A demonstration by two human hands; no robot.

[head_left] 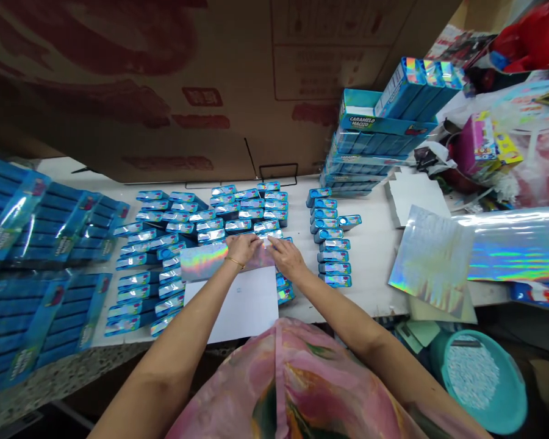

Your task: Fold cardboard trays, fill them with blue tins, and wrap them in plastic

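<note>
In front of me lies a sheet of holographic foil card point(238, 308), white face up, with its far part folded back so a shiny silver strip shows. My left hand point(242, 249), with a bracelet at the wrist, is closed at the far edge of that strip, fingertips pinched together. My right hand point(287, 257) is closed on the same edge, just to the right, its fingertips almost meeting the left ones. Rows of small blue boxes point(210, 235) with shiny ends surround the sheet. Some of them are hidden under it and under my right hand.
A large cardboard box point(238, 91) walls off the back. Stacked blue display trays point(370, 146) stand at back right; wrapped packs point(22, 238) fill the left. More foil sheets point(432, 262) lie right, above a turquoise bucket point(515, 390). A short row of blue boxes point(332, 244) stands right of my hands.
</note>
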